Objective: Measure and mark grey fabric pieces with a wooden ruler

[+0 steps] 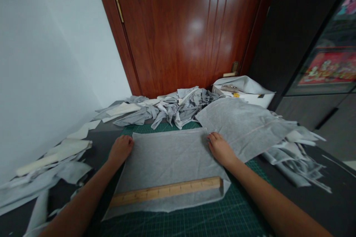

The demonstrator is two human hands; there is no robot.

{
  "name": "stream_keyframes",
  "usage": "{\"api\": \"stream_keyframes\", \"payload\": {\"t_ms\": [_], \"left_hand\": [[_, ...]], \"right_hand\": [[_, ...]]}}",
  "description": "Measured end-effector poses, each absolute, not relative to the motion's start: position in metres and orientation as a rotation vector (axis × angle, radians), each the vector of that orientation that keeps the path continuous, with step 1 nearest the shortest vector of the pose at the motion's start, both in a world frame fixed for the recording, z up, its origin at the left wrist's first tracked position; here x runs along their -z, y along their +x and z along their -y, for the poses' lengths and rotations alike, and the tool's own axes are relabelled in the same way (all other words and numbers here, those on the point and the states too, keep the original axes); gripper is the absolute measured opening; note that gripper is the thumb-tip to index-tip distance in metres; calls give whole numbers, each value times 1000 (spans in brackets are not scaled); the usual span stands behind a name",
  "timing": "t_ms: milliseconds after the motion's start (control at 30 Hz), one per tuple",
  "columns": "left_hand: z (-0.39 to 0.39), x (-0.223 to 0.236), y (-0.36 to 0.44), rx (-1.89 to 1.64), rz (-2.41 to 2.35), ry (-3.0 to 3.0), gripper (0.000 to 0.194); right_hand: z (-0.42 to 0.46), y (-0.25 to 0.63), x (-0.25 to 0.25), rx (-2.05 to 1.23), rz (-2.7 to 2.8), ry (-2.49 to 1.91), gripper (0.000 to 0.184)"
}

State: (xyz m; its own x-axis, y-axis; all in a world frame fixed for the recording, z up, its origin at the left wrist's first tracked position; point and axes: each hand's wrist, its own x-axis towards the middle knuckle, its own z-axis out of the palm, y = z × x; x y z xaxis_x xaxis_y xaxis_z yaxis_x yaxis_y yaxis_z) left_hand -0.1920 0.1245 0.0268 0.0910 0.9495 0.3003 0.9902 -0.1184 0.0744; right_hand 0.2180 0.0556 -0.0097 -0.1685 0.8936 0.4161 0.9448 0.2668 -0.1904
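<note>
A grey piece of fabric (169, 159) lies spread on a green cutting mat (194, 218). At its far left corner, my left hand (121, 150) has its fingers closed on the edge. My right hand (220, 148) pinches the far right edge, a little below the corner. Across the near part of the fabric lies a wooden ruler (169, 189), slightly tilted, touched by neither hand. The fabric's near right corner is raised in a fold beside the ruler's end.
Another grey fabric piece (247, 126) lies to the right, over a bundle of strips (294, 163). Scraps (178, 107) are heaped at the back before a wooden door (178, 37). A white box (256, 98) stands back right. Cream and grey offcuts (55, 159) line the left wall.
</note>
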Motion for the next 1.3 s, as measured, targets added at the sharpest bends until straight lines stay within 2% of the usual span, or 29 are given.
{"api": "stream_keyframes", "payload": {"t_ms": [167,267,400,600,700,967,1300], "left_hand": [[-112,-29,-181,714,1961,-2205,26],[-93,-29,-163,911,1971,-2553,23],[-65,-31,-140,669,1916,-3268,26],[-32,-51,-124,266,1597,-3623,21],[-17,-60,-112,93,1495,-3581,14],[0,-54,-95,45,1494,-3342,30],[4,-56,-91,5,1407,-3353,28]], "right_hand": [[-36,211,-5,-60,2066,-1456,23],[-12,195,-15,-355,2152,-1240,15],[15,173,-24,-546,2347,-1080,13],[24,173,-27,-510,2494,-1081,18],[22,179,-28,-513,2517,-1096,18],[6,196,-27,-605,2420,-1211,21],[1,206,-24,-663,2355,-1154,20]]}}
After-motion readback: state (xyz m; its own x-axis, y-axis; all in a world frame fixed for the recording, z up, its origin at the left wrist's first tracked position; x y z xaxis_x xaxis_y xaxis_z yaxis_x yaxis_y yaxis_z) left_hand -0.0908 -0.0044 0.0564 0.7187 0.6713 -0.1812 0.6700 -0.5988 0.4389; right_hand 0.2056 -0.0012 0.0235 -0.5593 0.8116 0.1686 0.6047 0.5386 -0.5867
